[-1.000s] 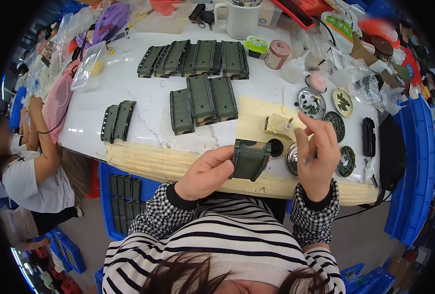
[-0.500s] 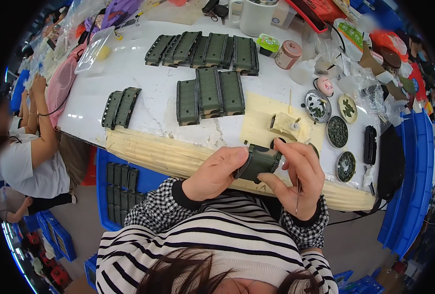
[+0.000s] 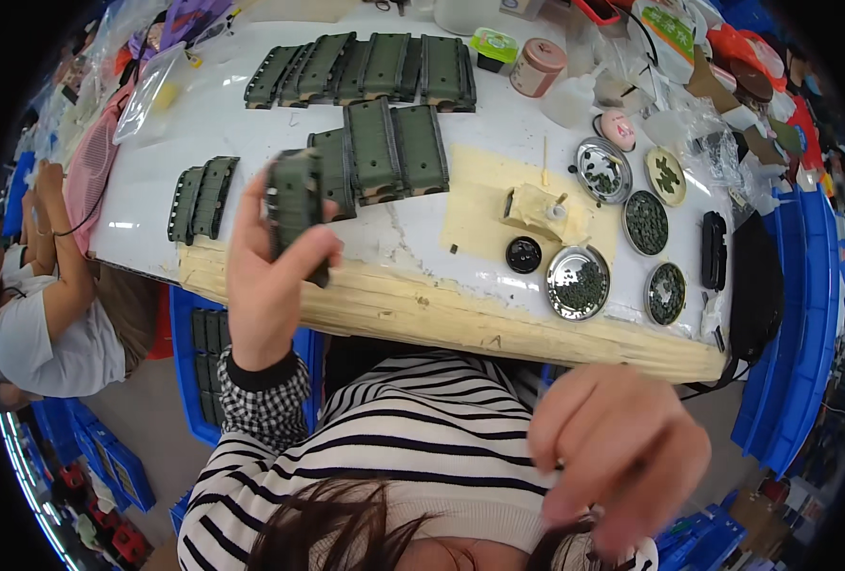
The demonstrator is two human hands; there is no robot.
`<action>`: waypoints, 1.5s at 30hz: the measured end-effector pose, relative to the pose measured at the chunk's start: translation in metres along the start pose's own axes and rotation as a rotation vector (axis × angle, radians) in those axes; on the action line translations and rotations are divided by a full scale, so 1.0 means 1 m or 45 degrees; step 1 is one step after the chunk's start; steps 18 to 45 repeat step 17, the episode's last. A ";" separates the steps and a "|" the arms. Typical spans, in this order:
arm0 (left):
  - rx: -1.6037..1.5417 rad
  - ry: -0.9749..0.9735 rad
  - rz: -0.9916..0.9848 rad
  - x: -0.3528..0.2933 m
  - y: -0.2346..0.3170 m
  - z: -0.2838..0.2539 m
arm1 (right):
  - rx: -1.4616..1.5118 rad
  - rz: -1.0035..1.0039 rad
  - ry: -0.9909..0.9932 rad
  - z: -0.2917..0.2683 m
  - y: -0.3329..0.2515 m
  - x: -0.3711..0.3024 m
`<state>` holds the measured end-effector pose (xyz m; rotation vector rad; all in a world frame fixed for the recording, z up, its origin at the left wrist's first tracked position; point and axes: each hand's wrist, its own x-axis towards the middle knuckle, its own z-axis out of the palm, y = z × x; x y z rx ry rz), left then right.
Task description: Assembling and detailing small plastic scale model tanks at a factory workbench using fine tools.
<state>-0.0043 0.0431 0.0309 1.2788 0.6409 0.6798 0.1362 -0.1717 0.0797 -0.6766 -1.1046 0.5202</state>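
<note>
My left hand [image 3: 265, 271] is raised over the table's near edge at left, with fingers and thumb wrapped round a dark green curved plastic panel [image 3: 295, 195] that stands nearly upright. Behind that panel, several similar green panels lie in a middle group [image 3: 375, 157] and a back group [image 3: 384, 67]. Two more panels [image 3: 204, 200] rest to the left. My right hand [image 3: 622, 447] is low at the right, in front of my striped top. Its fingers are curled and smeared by motion, so anything in them cannot be made out.
Round dishes with small dark green bits stand at right, the closest being a metal dish [image 3: 550, 288]. Beside it are a black round cap [image 3: 523, 255] and a cream block [image 3: 537, 214]. A blue bin [image 3: 186, 381] holds panels below the table. Another person [image 3: 56, 314] works at far left.
My left hand has carried the panel leftward and up, away from my right hand. My right hand has let go of the panel and dropped toward me. The view has shifted slightly.
</note>
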 end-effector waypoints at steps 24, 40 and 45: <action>1.401 0.532 0.428 0.030 -0.037 -0.055 | 0.737 0.069 -0.067 0.053 -0.010 0.033; 1.401 0.532 0.428 0.030 -0.037 -0.055 | 0.737 0.069 -0.067 0.053 -0.010 0.033; 1.401 0.532 0.428 0.030 -0.037 -0.055 | 0.737 0.069 -0.067 0.053 -0.010 0.033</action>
